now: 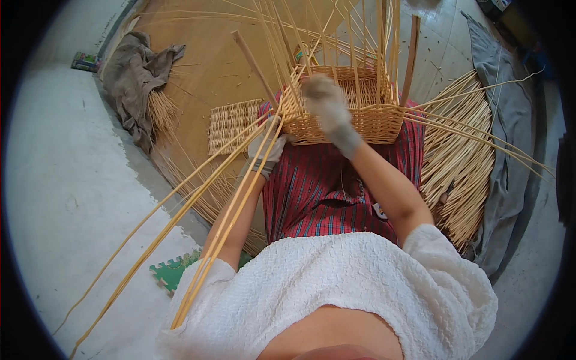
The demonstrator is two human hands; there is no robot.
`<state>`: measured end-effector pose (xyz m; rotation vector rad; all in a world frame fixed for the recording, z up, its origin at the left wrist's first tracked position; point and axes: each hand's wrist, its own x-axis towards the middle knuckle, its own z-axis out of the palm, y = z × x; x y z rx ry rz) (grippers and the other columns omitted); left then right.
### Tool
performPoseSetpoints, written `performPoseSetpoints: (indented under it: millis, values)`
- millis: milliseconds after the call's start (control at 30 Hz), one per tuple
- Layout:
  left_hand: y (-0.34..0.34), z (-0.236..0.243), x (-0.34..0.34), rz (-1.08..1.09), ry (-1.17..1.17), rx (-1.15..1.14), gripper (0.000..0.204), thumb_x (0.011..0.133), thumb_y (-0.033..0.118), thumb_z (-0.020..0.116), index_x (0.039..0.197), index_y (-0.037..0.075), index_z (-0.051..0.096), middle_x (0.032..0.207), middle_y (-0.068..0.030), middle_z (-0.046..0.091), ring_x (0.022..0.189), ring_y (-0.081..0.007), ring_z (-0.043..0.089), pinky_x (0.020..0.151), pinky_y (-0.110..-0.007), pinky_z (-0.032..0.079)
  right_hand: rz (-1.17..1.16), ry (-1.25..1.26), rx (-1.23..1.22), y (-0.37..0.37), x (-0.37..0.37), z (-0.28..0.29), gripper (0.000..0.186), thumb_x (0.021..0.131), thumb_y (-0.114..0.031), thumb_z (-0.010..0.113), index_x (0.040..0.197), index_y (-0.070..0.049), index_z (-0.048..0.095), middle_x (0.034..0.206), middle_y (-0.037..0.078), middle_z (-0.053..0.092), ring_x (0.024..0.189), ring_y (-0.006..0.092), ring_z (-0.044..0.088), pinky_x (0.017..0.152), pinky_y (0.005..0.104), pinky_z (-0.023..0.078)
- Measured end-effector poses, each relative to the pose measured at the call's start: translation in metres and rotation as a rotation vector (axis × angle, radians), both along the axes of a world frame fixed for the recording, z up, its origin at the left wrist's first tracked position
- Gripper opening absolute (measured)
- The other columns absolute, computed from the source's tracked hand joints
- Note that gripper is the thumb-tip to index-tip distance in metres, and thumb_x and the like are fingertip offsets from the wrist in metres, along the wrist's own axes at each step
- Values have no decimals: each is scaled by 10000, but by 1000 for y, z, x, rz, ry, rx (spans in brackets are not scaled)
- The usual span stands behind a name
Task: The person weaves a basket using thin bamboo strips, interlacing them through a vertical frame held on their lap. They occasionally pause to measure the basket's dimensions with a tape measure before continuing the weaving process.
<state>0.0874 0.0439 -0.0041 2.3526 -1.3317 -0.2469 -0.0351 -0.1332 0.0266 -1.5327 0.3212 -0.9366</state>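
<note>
A half-woven wicker basket point(343, 125) rests across my lap, with tall upright stakes rising from its far side. My left hand point(264, 149), in a pale grey glove, grips the basket's near left corner. Long wicker rods point(225, 223) fan out from that corner, passing over the hand and forearm and partly hiding the fingers. Above the basket's left part is my right hand point(327, 107), also gloved. Motion smears its fingers, so what they hold cannot be made out. Thick wooden sticks point(410, 60) stand at the basket's ends.
A flat woven panel point(234, 126) lies on the brown board left of the basket. A large bundle of wicker rods point(459, 162) and grey cloth point(507, 144) lie at right. At far left, another cloth point(135, 75) covers more rods. A green foam mat point(174, 271) shows near my left elbow.
</note>
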Motion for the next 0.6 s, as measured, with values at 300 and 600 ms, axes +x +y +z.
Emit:
performPoseSetpoints:
  millis: [300, 600]
  values:
    - [8, -7, -32, 61, 4, -402, 406, 966, 204, 650, 1355, 114, 582, 1043, -144, 717, 907, -342, 699, 835, -404, 564, -289, -28, 569, -8, -108, -26, 111, 1011, -137, 655, 1094, -63, 656, 935, 74, 716, 834, 188, 698, 756, 311, 602]
    - [-76, 15, -42, 248, 995, -282, 206, 1060, 187, 521, 1219, 61, 490, 951, -88, 626, 548, -174, 673, 421, -334, 532, -331, 224, 253, -5, -60, 34, 198, 949, -69, 702, 1146, -79, 680, 1179, 76, 714, 956, 168, 711, 804, 308, 574]
